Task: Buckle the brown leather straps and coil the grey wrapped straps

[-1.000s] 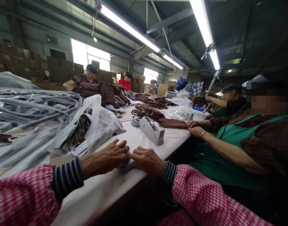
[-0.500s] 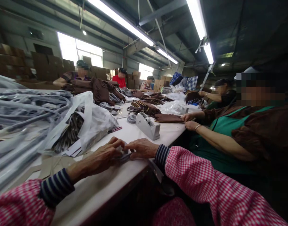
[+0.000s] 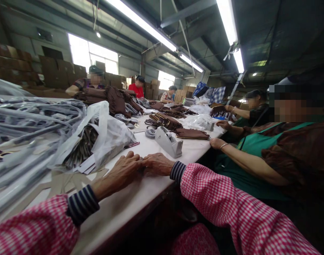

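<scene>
My left hand [image 3: 121, 173] and my right hand [image 3: 158, 163] meet above the near edge of the white table [image 3: 119, 209]. Their fingers are curled and pressed together, fingertips touching. Whatever lies between them is almost wholly hidden; only a small greyish bit shows. Just beyond my right hand stands a grey tape dispenser [image 3: 168, 142]. Past my left hand, a white plastic bag [image 3: 115, 136] lies open with a bundle of dark grey strips [image 3: 84, 147] inside. Flat beige strips [image 3: 63, 182] lie on the table beside my left forearm.
Grey plastic-wrapped straps [image 3: 32, 117] cover the left of the table. Brown leather-like pieces [image 3: 122, 99] are heaped farther back, with a brown pouch [image 3: 192, 133] past the dispenser. A co-worker in a green apron [image 3: 247, 152] sits close on my right; others work farther off.
My hands have closed tighter together, and the grey plastic-wrapped piece seen between and below them is now hidden. My left forearm has come rightward. The co-worker's one hand has lifted off the brown pouch.
</scene>
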Available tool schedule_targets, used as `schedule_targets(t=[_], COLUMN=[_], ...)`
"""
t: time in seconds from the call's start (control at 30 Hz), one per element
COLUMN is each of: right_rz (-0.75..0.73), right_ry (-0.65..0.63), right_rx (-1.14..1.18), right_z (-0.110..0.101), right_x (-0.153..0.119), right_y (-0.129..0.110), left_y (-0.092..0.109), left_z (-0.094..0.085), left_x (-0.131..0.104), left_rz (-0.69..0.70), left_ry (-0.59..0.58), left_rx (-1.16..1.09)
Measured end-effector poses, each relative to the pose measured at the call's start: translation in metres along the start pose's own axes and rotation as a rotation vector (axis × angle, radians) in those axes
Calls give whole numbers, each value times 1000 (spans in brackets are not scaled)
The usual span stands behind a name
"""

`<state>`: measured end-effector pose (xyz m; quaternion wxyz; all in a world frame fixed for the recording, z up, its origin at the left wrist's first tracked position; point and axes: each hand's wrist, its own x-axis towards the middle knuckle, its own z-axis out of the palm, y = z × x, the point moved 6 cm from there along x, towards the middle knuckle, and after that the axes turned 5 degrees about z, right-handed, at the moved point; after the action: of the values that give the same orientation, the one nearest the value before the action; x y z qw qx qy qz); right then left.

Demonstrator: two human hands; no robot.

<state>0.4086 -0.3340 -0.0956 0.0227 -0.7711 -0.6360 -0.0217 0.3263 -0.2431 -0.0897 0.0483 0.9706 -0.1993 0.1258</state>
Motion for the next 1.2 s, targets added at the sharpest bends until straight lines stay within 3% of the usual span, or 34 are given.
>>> schedule_targets(t=[0.13,0.23,0.33,0.47,0.67,0.8,0.9,1.07,1.2], right_rz=[27,145,217,158,111,116,235,387,324], right_ry=[12,43,73,91,127,200,311,509,518], right_rx=[246,476,469,309,270,277,196,-3,66], right_z=[-8,-17,-19,-12,-5,-2,8,27,25], right_x=[-7,-22,-38,-45,-21,-11,-16,-25,-28], right_y=[13,31,38,26,3,-8,-15,-45,-54], left_y=[7,3,0,-1,-10,-17,-18,-18,-20], left_z=[12,14,14,17,18,19,18,23,25], left_x=[-1,-5,-7,-12,-24,-24,-22,-15,-13], left_rz=[-66,-94,-141,-140,46,36,27,-37,-91], left_ry=[43,38,42,98,307,329,371,332,301], left_rx=[-26,-35,-23,-73,-299,-348,-363,-414,-427])
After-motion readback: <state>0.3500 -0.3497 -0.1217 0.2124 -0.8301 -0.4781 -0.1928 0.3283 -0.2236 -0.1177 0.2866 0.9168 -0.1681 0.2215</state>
